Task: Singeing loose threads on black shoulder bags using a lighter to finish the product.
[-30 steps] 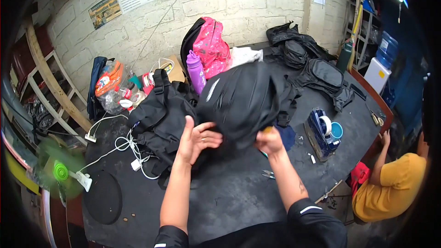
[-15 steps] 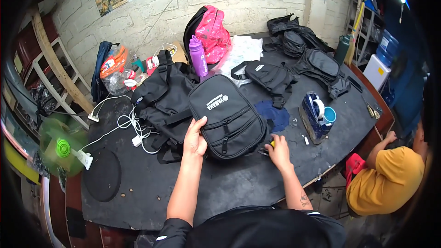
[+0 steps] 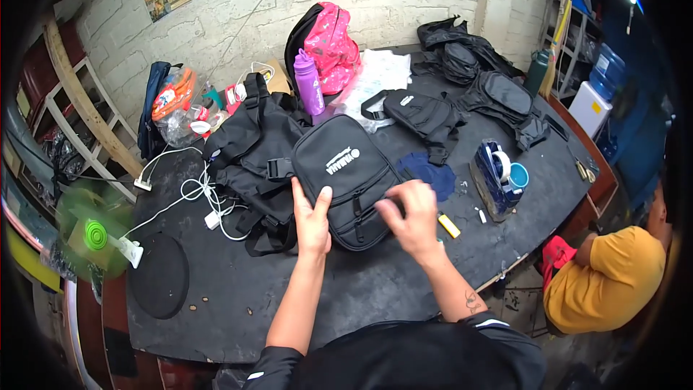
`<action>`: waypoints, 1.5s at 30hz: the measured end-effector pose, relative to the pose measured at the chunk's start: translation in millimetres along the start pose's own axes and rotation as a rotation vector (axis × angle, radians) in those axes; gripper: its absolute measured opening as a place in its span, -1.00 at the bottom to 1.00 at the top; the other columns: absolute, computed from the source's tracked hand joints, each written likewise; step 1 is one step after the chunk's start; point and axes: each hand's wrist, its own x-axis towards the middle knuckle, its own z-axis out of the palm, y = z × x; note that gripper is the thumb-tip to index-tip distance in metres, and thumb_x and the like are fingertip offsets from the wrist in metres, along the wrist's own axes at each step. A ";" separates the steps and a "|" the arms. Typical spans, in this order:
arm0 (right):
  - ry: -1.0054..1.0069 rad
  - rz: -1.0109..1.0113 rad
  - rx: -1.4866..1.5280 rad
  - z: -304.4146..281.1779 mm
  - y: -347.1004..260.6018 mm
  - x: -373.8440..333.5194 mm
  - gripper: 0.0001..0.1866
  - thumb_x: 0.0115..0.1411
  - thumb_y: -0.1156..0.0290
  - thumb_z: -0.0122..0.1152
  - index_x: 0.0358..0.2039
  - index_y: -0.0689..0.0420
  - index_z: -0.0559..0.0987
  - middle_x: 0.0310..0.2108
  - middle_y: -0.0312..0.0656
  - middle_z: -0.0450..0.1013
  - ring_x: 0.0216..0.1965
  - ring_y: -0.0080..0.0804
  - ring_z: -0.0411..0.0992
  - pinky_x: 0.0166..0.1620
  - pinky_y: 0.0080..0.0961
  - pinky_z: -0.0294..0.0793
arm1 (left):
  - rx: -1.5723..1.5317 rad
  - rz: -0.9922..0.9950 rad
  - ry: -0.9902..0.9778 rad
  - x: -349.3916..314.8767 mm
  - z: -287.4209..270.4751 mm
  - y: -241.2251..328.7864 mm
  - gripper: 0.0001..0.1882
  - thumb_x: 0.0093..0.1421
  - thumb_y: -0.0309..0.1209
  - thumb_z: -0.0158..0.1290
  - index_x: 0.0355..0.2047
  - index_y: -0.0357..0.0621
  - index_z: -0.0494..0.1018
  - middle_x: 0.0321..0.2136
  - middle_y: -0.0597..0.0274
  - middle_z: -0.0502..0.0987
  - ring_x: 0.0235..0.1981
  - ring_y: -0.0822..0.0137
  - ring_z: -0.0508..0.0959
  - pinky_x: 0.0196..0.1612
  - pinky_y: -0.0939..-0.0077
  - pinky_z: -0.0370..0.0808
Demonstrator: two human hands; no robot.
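A small black backpack [image 3: 343, 152] with a white printed logo and two front zips lies tilted before me. My left hand [image 3: 312, 222] holds its lower left edge, thumb on the front and fingers along the side. Over the bag's lower right side is my right hand [image 3: 414, 220], slightly blurred, with fingers loosely bent, thumb apart and nothing visible in it. A yellow lighter [image 3: 449, 226] lies on the table just right of that hand. Behind the bag on the left sits a larger heap of black bag and straps [image 3: 253, 152].
A blue tape dispenser [image 3: 493, 180] stands right, near a dark blue cloth [image 3: 427, 173]. Behind are a purple bottle [image 3: 309, 87], a pink backpack [image 3: 335, 47] and more black bags [image 3: 505, 97]. White cables [image 3: 198, 191] and a spinning green fan [image 3: 95, 234] are left. A person in yellow [image 3: 610, 282] sits right.
My right hand has let go of the yellow lighter, now on the table, and has moved up and left over the bag. My left hand has shifted slightly along the bag's edge.
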 end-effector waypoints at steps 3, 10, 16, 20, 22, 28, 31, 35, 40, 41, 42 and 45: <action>-0.127 0.027 0.044 27.0 -10.3 -4.4 -0.75 -0.14 0.37 0.37 -0.49 0.12 0.46 -0.56 -0.29 0.35 -0.48 -0.34 0.31 -0.35 -0.40 0.22 | 0.085 0.039 0.017 -7.7 11.1 -7.9 -0.29 0.17 -0.58 0.03 0.24 -0.36 -0.11 0.13 0.06 0.21 0.09 0.36 0.28 0.14 0.56 0.20; 0.058 -0.012 -0.196 24.3 20.4 10.5 -0.82 -0.09 0.44 0.24 -0.66 0.10 0.40 -0.66 -0.24 0.31 -0.51 -0.19 0.28 -0.38 -0.28 0.18 | 0.070 0.058 0.016 -12.2 3.7 1.8 -0.27 0.15 -0.65 -0.01 0.25 -0.36 -0.15 0.13 0.06 0.22 0.09 0.36 0.29 0.16 0.51 0.21; -0.084 -0.069 -0.027 9.3 -8.5 -1.7 -0.64 -0.10 0.21 0.36 -0.45 0.14 0.42 -0.46 -0.18 0.31 -0.35 -0.15 0.27 -0.26 -0.34 0.22 | 0.015 0.086 0.112 -7.8 -2.3 0.4 -0.39 0.21 -0.62 -0.08 0.22 -0.36 -0.07 0.12 0.05 0.21 0.09 0.35 0.28 0.16 0.52 0.18; -0.212 -0.085 0.005 20.2 -21.1 -23.9 -0.78 -0.12 0.36 0.33 -0.60 0.10 0.42 -0.52 -0.25 0.29 -0.41 -0.21 0.24 -0.33 -0.33 0.18 | 0.008 0.107 0.101 -5.5 3.5 -0.5 -0.42 0.21 -0.61 -0.09 0.20 -0.36 -0.04 0.11 0.08 0.23 0.08 0.35 0.29 0.17 0.52 0.17; -0.166 -0.131 -0.066 11.4 -14.7 -13.8 -0.80 -0.11 0.39 0.30 -0.61 0.10 0.42 -0.53 -0.24 0.28 -0.41 -0.23 0.23 -0.33 -0.33 0.17 | 0.006 0.107 0.076 -3.4 0.9 1.6 -0.44 0.21 -0.61 -0.08 0.19 -0.36 0.00 0.09 0.09 0.26 0.07 0.35 0.30 0.16 0.52 0.18; -0.147 -0.074 -0.029 -35.6 23.5 23.1 -0.62 -0.24 0.28 0.42 -0.38 0.09 0.51 -0.29 -0.23 0.39 -0.18 -0.17 0.27 -0.09 -0.28 0.24 | 0.006 0.011 0.020 3.6 -10.6 22.9 -0.55 0.21 -0.58 -0.08 0.11 -0.32 0.16 0.01 0.10 0.37 -0.02 0.33 0.40 0.10 0.49 0.28; -0.465 -0.326 0.021 -58.3 2.6 30.5 -0.42 -0.32 0.28 0.44 -0.17 0.06 0.51 0.00 -0.21 0.33 0.17 -0.11 0.13 0.19 -0.14 0.10 | -0.089 -0.250 -0.042 17.6 -28.2 33.3 -0.58 0.27 -0.40 -0.10 0.10 -0.34 0.20 0.02 0.05 0.38 0.02 0.24 0.41 0.06 0.38 0.37; -0.424 -0.586 0.095 -38.8 4.8 46.0 -0.58 -0.35 0.54 0.22 -0.32 0.12 0.51 -0.21 -0.23 0.46 -0.07 -0.27 0.42 0.02 -0.29 0.32 | -0.131 -0.661 -0.089 44.0 -39.1 36.2 -0.44 0.31 -0.06 -0.20 -0.01 -0.40 0.33 -0.11 0.01 0.49 -0.13 0.21 0.53 -0.06 0.34 0.47; -0.386 -0.336 0.020 -19.8 31.0 54.9 -0.73 0.02 0.24 0.24 -0.42 0.17 0.44 -0.47 -0.18 0.43 -0.40 -0.20 0.43 -0.31 -0.37 0.31 | 0.784 0.197 0.055 7.3 -24.8 45.1 -0.58 0.26 -0.16 -0.08 -0.27 -0.35 0.50 -0.33 0.13 0.56 -0.32 0.33 0.54 -0.26 0.55 0.44; -0.359 -0.262 0.014 -18.5 32.0 54.4 -0.70 0.03 0.21 0.22 -0.43 0.19 0.43 -0.48 -0.14 0.43 -0.42 -0.14 0.42 -0.33 -0.34 0.31 | 0.829 0.425 -0.014 -12.3 -3.5 52.8 -0.67 0.22 -0.25 -0.02 -0.27 -0.32 0.50 -0.33 0.15 0.56 -0.31 0.31 0.54 -0.27 0.53 0.44; -0.353 -0.247 0.023 -18.5 28.0 57.1 -0.74 0.06 0.26 0.20 -0.44 0.19 0.43 -0.52 -0.07 0.41 -0.46 -0.06 0.40 -0.37 -0.30 0.31 | 0.938 0.600 -0.204 -27.8 15.7 57.4 -0.73 0.17 -0.33 0.03 -0.24 -0.29 0.50 -0.34 0.17 0.55 -0.33 0.30 0.53 -0.24 0.51 0.43; -0.235 -0.170 0.024 -18.3 28.0 59.5 -0.80 0.10 0.30 0.16 -0.49 0.16 0.43 -0.56 -0.06 0.40 -0.48 -0.04 0.40 -0.42 -0.26 0.31 | 1.222 0.796 -0.609 -57.2 45.9 43.6 -0.67 0.04 -0.48 0.12 -0.14 -0.24 0.47 -0.37 0.18 0.52 -0.35 0.26 0.51 -0.15 0.47 0.37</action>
